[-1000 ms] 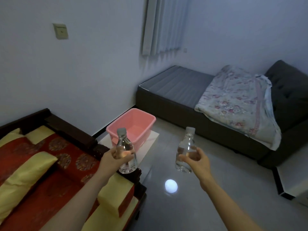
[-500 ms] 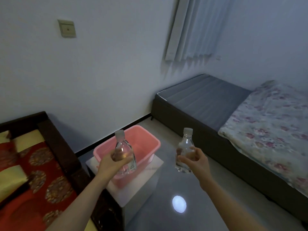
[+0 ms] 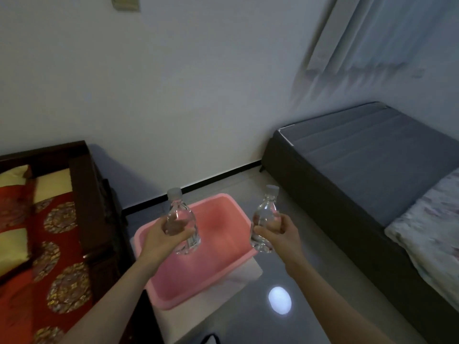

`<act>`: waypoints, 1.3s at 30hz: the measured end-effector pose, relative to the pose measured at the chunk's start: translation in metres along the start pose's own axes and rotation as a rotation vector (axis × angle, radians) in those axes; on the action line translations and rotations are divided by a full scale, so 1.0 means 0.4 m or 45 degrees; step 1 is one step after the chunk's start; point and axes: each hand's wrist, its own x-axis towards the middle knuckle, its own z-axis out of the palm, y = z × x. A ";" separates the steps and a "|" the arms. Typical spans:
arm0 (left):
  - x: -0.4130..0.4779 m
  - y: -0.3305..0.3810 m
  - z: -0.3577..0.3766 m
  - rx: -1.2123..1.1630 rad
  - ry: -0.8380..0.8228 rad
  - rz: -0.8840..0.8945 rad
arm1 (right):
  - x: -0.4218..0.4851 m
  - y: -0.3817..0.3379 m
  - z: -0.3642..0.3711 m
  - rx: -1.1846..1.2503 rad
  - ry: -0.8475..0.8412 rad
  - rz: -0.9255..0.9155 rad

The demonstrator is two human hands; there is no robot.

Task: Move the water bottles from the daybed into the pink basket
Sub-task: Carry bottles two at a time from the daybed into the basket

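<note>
My left hand (image 3: pixel 159 240) grips a clear water bottle (image 3: pixel 180 214) with a pale cap, held upright over the pink basket (image 3: pixel 198 276). My right hand (image 3: pixel 279 234) holds a second clear bottle (image 3: pixel 265 212) upright, just past the basket's right rim. The basket stands on a low white stand (image 3: pixel 238 281) and nothing shows inside it. The daybed (image 3: pixel 82 194), dark wood with red and gold cushions, lies at the left.
A dark grey bed (image 3: pixel 367 165) with a floral blanket (image 3: pixel 432 224) fills the right side. A white wall runs behind the basket, with a curtain (image 3: pixel 372 33) at the upper right. Glossy grey floor (image 3: pixel 280 297) lies between the two beds.
The view has swung left and down and come nearer the basket. Both hands carried their bottles forward; the left bottle now hangs over the basket's inside.
</note>
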 end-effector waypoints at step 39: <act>0.367 -0.509 0.330 0.192 0.409 0.010 | 0.480 0.476 0.494 -0.481 -0.050 0.078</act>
